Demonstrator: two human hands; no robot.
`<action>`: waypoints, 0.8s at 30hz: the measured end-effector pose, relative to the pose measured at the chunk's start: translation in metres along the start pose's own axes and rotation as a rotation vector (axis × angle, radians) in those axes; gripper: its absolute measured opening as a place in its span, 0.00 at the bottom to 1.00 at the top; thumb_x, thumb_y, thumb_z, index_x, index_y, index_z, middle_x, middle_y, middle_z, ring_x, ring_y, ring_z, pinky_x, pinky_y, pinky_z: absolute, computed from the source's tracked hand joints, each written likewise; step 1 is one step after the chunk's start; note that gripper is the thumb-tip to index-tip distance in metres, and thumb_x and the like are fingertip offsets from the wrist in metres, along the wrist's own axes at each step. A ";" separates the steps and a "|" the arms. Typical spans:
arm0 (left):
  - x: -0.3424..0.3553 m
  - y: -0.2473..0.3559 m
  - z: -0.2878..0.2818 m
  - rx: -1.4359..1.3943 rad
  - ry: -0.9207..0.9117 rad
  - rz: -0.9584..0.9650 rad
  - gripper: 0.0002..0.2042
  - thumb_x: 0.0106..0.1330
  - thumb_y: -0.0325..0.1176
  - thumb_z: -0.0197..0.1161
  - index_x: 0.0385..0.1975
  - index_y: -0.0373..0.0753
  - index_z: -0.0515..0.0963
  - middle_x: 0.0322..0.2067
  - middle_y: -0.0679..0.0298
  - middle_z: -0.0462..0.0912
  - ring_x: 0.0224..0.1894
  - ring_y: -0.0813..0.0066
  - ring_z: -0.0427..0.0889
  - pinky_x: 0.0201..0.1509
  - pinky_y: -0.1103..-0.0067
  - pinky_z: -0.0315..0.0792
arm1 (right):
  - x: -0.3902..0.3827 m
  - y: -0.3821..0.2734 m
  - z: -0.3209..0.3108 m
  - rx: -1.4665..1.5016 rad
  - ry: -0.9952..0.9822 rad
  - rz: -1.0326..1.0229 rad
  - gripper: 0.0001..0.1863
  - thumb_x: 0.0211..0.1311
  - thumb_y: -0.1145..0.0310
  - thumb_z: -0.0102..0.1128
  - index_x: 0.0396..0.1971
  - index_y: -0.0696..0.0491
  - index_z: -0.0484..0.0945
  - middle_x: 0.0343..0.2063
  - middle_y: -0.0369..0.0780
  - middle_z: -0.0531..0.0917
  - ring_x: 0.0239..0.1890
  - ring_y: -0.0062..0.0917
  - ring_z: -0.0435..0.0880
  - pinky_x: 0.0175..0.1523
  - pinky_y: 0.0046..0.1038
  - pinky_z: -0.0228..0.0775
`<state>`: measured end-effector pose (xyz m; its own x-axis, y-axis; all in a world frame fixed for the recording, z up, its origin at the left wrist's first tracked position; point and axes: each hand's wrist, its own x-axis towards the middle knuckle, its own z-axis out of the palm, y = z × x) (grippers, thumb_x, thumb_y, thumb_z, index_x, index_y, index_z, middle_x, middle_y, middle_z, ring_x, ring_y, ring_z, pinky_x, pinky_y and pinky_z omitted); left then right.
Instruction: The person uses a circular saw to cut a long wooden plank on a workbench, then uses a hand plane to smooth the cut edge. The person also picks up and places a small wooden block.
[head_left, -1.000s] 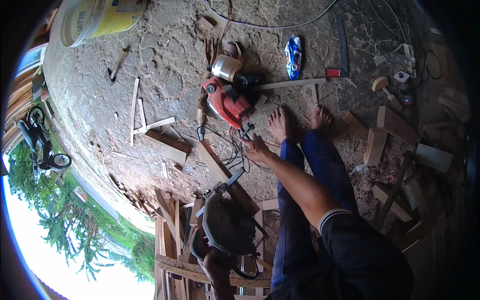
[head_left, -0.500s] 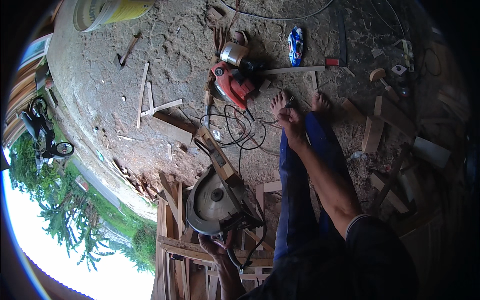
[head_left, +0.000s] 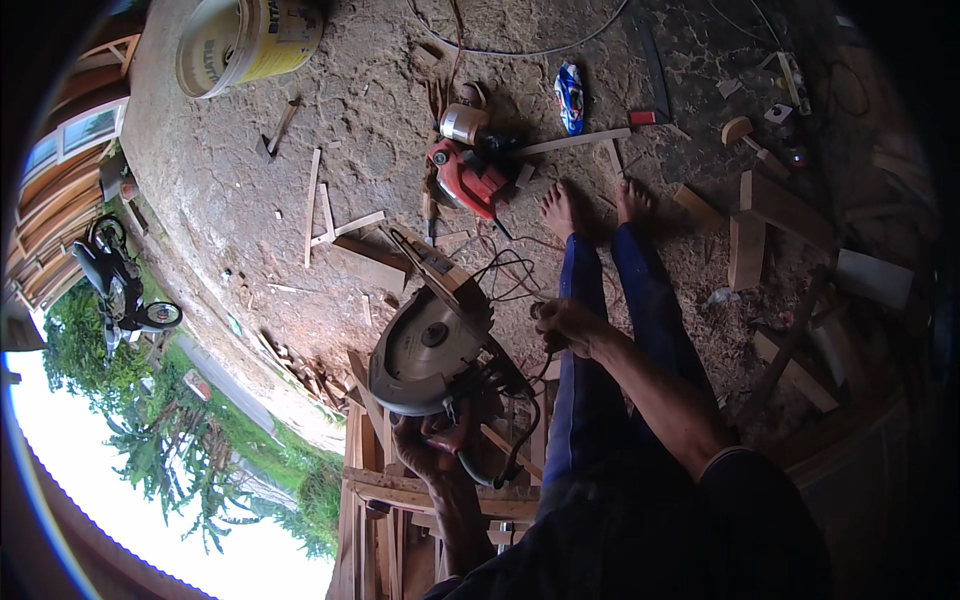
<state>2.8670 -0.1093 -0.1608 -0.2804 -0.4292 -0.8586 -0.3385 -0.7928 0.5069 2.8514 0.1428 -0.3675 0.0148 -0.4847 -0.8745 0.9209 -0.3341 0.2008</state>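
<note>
My left hand (head_left: pixel 425 450) grips the rear handle of a circular saw (head_left: pixel 434 336), held low on the left with its round blade facing up at me. A long wooden piece (head_left: pixel 450 275) lies along the saw's far side. My right hand (head_left: pixel 565 325) is closed on a black cord (head_left: pixel 548 362) in front of my left thigh. Loops of dark cable (head_left: pixel 505 275) lie on the floor between the saw and my feet. A red planer (head_left: pixel 468 183) lies beyond them, beside a metal can (head_left: pixel 462 122).
A yellow bucket (head_left: pixel 275 45), a hammer-like tool (head_left: pixel 270 140) and wood strips (head_left: pixel 315 205) lie on the rough floor (head_left: pixel 220 180). Wood blocks (head_left: pixel 755 220) are at the right, stacked boards (head_left: pixel 370 520) below the saw. A motorcycle (head_left: pixel 120 280) stands outside at left. A blue packet (head_left: pixel 568 98) lies ahead.
The saw has risen and turned so its blade face shows. My right hand first moved up toward my feet with the cord, then came back down toward the saw.
</note>
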 end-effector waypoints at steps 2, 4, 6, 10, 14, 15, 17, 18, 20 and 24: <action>0.000 0.003 0.009 -0.003 -0.092 -0.002 0.13 0.61 0.33 0.61 0.45 0.38 0.75 0.32 0.64 0.80 0.28 0.73 0.78 0.38 0.73 0.78 | -0.036 -0.020 -0.026 0.075 0.061 -0.202 0.10 0.67 0.75 0.60 0.44 0.55 0.70 0.30 0.39 0.79 0.18 0.18 0.76 0.19 0.24 0.70; -0.002 0.003 0.018 0.013 -0.084 0.012 0.11 0.62 0.33 0.61 0.42 0.39 0.75 0.27 0.66 0.77 0.26 0.75 0.75 0.35 0.76 0.76 | -0.063 -0.048 -0.050 0.182 0.143 -0.510 0.12 0.69 0.72 0.60 0.47 0.54 0.68 0.32 0.39 0.80 0.16 0.15 0.74 0.17 0.20 0.66; 0.000 -0.004 0.029 0.084 -0.124 -0.032 0.07 0.63 0.33 0.60 0.37 0.40 0.74 0.21 0.68 0.74 0.23 0.77 0.73 0.32 0.77 0.74 | -0.101 -0.083 -0.098 0.319 0.305 -0.949 0.16 0.71 0.69 0.61 0.51 0.52 0.66 0.35 0.40 0.81 0.15 0.14 0.71 0.17 0.18 0.63; 0.003 -0.015 0.053 0.026 -0.128 -0.055 0.07 0.66 0.31 0.58 0.26 0.44 0.68 0.17 0.72 0.69 0.20 0.82 0.73 0.23 0.86 0.70 | -0.170 -0.141 -0.201 0.320 0.662 -1.229 0.25 0.69 0.61 0.65 0.59 0.51 0.64 0.46 0.43 0.85 0.17 0.15 0.71 0.21 0.18 0.61; 0.010 -0.030 0.067 0.171 -0.097 -0.040 0.02 0.63 0.30 0.59 0.32 0.41 0.74 0.19 0.74 0.71 0.19 0.83 0.75 0.23 0.86 0.74 | -0.200 -0.194 -0.310 0.159 0.933 -1.200 0.19 0.71 0.62 0.62 0.55 0.52 0.71 0.41 0.39 0.85 0.17 0.14 0.70 0.21 0.18 0.60; 0.011 -0.033 0.070 0.063 -0.300 -0.160 0.01 0.63 0.30 0.60 0.30 0.43 0.75 0.19 0.75 0.72 0.19 0.83 0.75 0.23 0.86 0.74 | -0.201 -0.207 -0.339 0.127 1.007 -1.169 0.17 0.72 0.62 0.61 0.55 0.53 0.72 0.39 0.38 0.84 0.17 0.14 0.70 0.21 0.18 0.60; 0.014 -0.049 0.077 0.235 -0.087 0.035 0.04 0.62 0.34 0.61 0.28 0.46 0.73 0.17 0.73 0.70 0.20 0.80 0.77 0.20 0.82 0.71 | -0.195 -0.230 -0.397 0.035 1.154 -1.130 0.16 0.73 0.63 0.59 0.54 0.54 0.75 0.38 0.40 0.85 0.20 0.19 0.74 0.24 0.22 0.65; 0.012 -0.056 0.080 0.157 -0.107 0.011 0.04 0.63 0.35 0.60 0.28 0.46 0.74 0.18 0.73 0.70 0.20 0.81 0.76 0.24 0.81 0.73 | -0.192 -0.239 -0.426 -0.030 1.225 -1.120 0.16 0.73 0.63 0.57 0.54 0.55 0.76 0.38 0.42 0.86 0.24 0.23 0.79 0.29 0.26 0.70; 0.014 -0.070 0.092 0.197 -0.139 0.041 0.04 0.63 0.33 0.60 0.27 0.45 0.72 0.18 0.75 0.72 0.19 0.83 0.75 0.24 0.85 0.73 | -0.186 -0.264 -0.478 -0.278 1.425 -1.141 0.16 0.72 0.64 0.56 0.54 0.56 0.76 0.36 0.44 0.85 0.27 0.28 0.83 0.32 0.31 0.76; 0.022 -0.111 0.118 0.182 -0.036 0.018 0.08 0.63 0.32 0.60 0.25 0.45 0.69 0.17 0.76 0.70 0.17 0.82 0.70 0.32 0.82 0.77 | -0.196 -0.338 -0.539 -0.570 1.838 -0.960 0.15 0.70 0.63 0.56 0.48 0.58 0.75 0.31 0.46 0.85 0.31 0.39 0.86 0.38 0.39 0.77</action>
<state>2.7917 0.0200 -0.2270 -0.3188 -0.4244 -0.8475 -0.4895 -0.6920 0.5307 2.7470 0.7864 -0.5020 -0.4665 0.8845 0.0038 0.8533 0.4512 -0.2615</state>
